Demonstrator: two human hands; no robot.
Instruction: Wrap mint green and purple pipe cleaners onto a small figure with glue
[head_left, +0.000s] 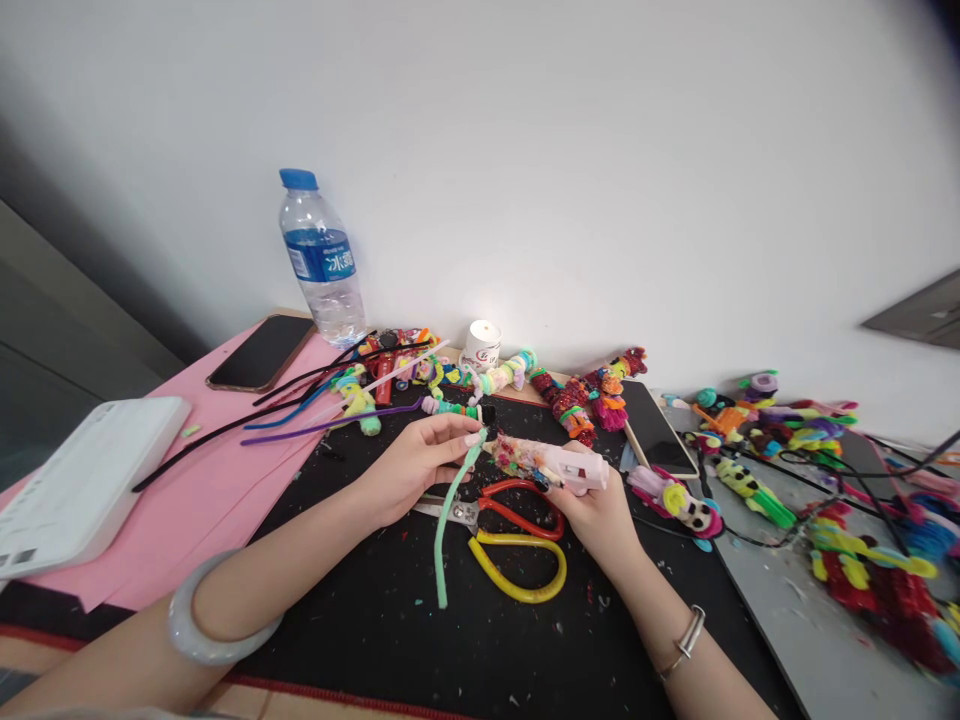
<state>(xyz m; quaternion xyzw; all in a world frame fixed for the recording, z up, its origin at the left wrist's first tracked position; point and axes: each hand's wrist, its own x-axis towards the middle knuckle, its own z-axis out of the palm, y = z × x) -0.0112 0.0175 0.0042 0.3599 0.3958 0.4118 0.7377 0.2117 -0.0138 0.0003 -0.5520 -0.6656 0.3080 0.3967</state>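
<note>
My left hand (427, 462) pinches a light green pipe cleaner (450, 510) near its upper end, and the rest hangs down in front. In my right hand (596, 515) is a pale pink glue gun (574, 468), its front half covered with coloured fuzz. The gun's nozzle points left and is close to the top of the pipe cleaner; I cannot tell whether they touch. Under both hands, scissors (525, 592) with one red and one yellow handle lie on the black mat (360, 610).
A water bottle (322, 265), a phone (262, 352) and a white box-like device (90, 480) stand left on pink paper (187, 530). Loose pipe cleaners (300, 432) lie there too. Behind are a small white cup (482, 345) and fuzzy figures (577, 400). More figures and cables lie right, near another phone (656, 430).
</note>
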